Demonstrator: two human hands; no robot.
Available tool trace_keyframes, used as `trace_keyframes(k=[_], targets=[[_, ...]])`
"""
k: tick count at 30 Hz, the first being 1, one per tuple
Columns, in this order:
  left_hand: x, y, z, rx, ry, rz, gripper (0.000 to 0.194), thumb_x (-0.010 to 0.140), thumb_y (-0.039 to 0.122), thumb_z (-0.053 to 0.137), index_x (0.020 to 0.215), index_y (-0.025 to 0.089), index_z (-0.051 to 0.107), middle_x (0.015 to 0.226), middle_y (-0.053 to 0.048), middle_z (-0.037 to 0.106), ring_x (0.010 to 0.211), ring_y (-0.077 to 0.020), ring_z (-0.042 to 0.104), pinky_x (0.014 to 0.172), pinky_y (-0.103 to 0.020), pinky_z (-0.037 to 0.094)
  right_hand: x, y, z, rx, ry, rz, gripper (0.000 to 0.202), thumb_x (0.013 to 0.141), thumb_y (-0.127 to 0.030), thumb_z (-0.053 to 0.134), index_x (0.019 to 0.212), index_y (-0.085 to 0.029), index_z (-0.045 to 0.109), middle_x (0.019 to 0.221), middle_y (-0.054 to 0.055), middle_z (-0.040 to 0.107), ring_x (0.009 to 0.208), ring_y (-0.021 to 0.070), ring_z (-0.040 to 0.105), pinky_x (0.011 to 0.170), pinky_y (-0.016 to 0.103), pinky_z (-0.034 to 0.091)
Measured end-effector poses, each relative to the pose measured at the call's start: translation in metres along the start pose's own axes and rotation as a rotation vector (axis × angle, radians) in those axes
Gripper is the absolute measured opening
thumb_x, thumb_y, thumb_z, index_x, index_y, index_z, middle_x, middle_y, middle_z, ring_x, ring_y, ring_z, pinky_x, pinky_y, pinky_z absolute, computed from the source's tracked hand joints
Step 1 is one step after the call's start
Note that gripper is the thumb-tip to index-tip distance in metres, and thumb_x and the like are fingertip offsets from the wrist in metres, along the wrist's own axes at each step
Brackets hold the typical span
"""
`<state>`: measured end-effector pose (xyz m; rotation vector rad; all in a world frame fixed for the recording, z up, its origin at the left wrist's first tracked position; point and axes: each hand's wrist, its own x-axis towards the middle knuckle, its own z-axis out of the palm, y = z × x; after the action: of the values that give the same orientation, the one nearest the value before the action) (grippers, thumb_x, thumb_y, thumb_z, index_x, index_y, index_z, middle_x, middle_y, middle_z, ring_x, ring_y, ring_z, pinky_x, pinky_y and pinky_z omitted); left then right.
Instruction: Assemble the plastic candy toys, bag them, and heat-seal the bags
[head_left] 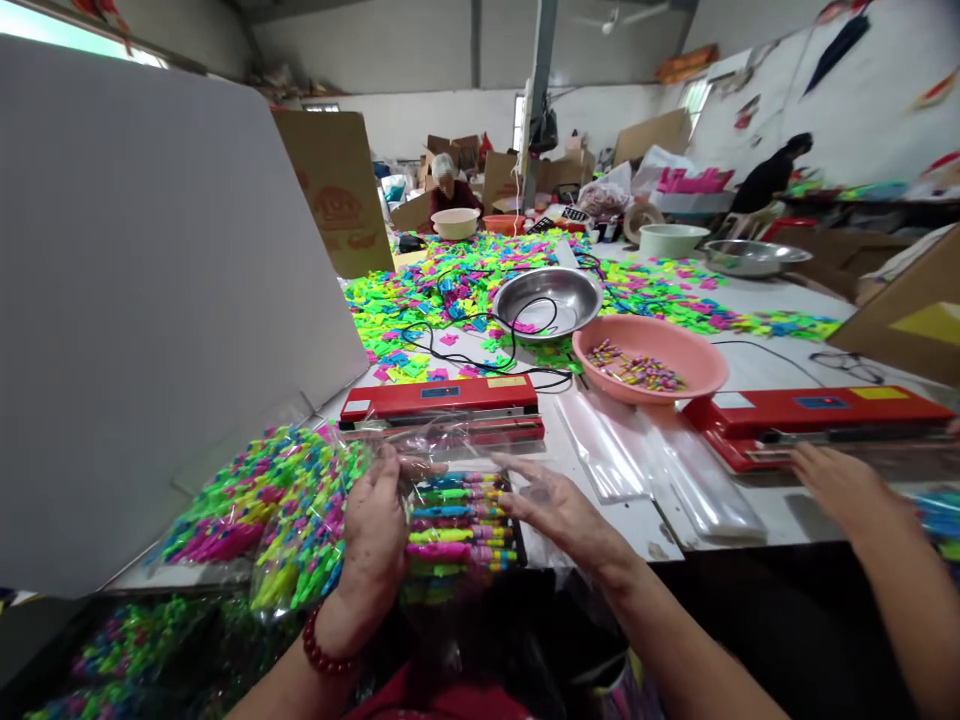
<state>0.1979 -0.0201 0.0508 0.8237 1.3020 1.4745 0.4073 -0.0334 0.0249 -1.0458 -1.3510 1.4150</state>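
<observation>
A clear plastic bag holding a row of colourful pens (457,520) is between my hands, close to the table's front edge. My left hand (375,525) wraps round the bag's left side, a red bead bracelet on that wrist. At the bag's right side, my right hand (559,510) has its fingers spread, fingertips beside the pens. Just beyond the bag lies a red heat sealer (442,402). Clear bags full of coloured pieces (300,500) lie left of my left hand.
A co-worker's hand (844,485) is at a second red sealer (825,410) on the right. Flat clear bags (607,445) lie between the sealers. Behind are a pink basin (652,360), a metal bowl (547,300), black cable (514,345) and loose pieces. A white panel (165,280) stands left.
</observation>
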Motion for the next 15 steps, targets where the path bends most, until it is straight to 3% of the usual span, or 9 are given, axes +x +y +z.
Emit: trace_keyframes(k=[2, 5, 9, 15], targets=[[0.002, 0.005, 0.004, -0.022, -0.024, -0.049, 0.045, 0.077, 0.061, 0.066, 0.071, 0.017, 0.069, 0.065, -0.005, 0.069, 0.067, -0.0226, 0.067, 0.064, -0.033, 0.057, 0.005, -0.001, 0.000, 0.017, -0.004, -0.014, 0.050, 0.081, -0.051, 0.073, 0.119, -0.019, 0.067, 0.123, 0.010, 0.067, 0.113, 0.0248, 0.062, 0.099, 0.037, 0.048], [0.012, 0.003, 0.010, -0.087, -0.075, -0.162, 0.046, 0.074, 0.061, 0.068, 0.068, 0.015, 0.066, 0.064, -0.007, 0.069, 0.064, -0.0229, 0.067, 0.063, -0.034, 0.055, 0.014, 0.001, -0.003, -0.044, 0.096, -0.048, 0.041, 0.083, -0.054, 0.068, 0.096, -0.016, 0.071, 0.098, 0.009, 0.073, 0.093, 0.0217, 0.067, 0.084, 0.032, 0.051], [0.040, -0.026, 0.011, -0.102, -0.052, -0.217, 0.042, 0.072, 0.055, 0.069, 0.069, 0.013, 0.064, 0.068, -0.009, 0.069, 0.062, -0.0213, 0.066, 0.064, -0.033, 0.054, 0.036, 0.025, -0.009, -0.107, 0.197, -0.031, 0.041, 0.086, -0.056, 0.062, 0.083, -0.015, 0.067, 0.085, 0.007, 0.072, 0.082, 0.0193, 0.065, 0.076, 0.029, 0.049], [0.092, -0.076, -0.001, 0.519, 0.056, -0.101, 0.041, 0.089, 0.045, 0.045, 0.077, 0.014, 0.068, 0.084, -0.012, 0.073, 0.075, -0.0229, 0.069, 0.067, -0.031, 0.051, 0.086, 0.078, -0.008, -0.095, 0.372, 0.130, 0.041, 0.079, -0.055, 0.057, 0.080, -0.015, 0.063, 0.079, 0.007, 0.070, 0.074, 0.0198, 0.064, 0.067, 0.027, 0.048]])
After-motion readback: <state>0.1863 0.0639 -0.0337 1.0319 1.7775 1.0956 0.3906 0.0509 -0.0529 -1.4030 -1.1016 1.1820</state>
